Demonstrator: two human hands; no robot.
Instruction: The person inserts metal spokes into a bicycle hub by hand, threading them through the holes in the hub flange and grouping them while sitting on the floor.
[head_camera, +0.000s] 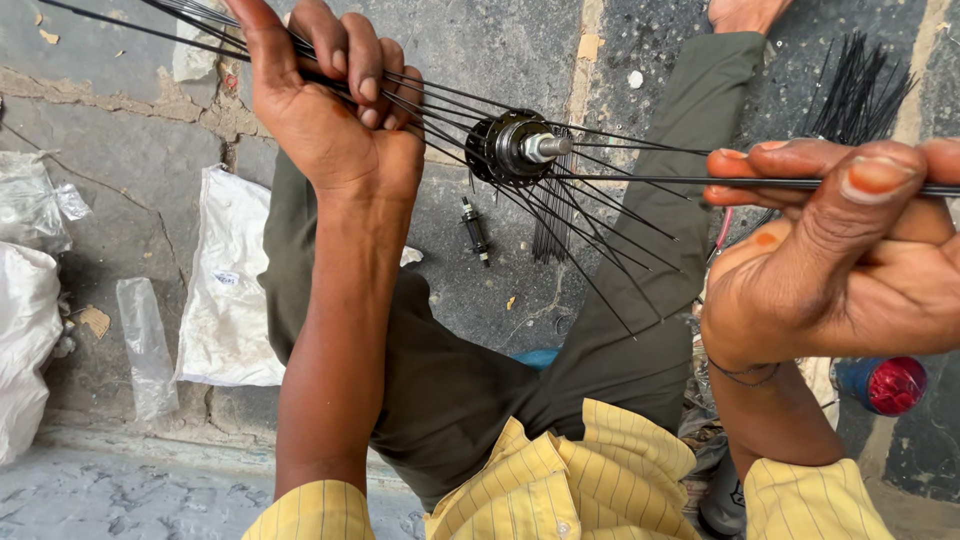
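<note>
Head view: a person sits on the ground, looking down at both hands, legs in dark olive trousers.
Hub: black metal wheel hub with a silver axle end (518, 147), held in the air between the hands, above the knees, thin black spokes fanning out of it.
Left hand (330, 100): closed around a bunch of black wire spokes (440, 105) that run from the hub to the upper left.
Right hand (850, 250): thumb and fingers pinched on one black spoke (630, 180) lying level, its far end at the hub.
Loose spokes: a bundle of black spokes (860, 90) stands fanned at the upper right, beyond the right hand.
Small part: one short black axle piece (475, 230) lies on the stone floor under the hub.
Packages: three white plastic bags (232, 290) on the left; one clear plastic sleeve (147, 350) between them.
Can: one blue can with a red cap (885, 384) under the right wrist.
Sleeves: yellow striped shirt cuffs (600, 480) at the bottom.
</note>
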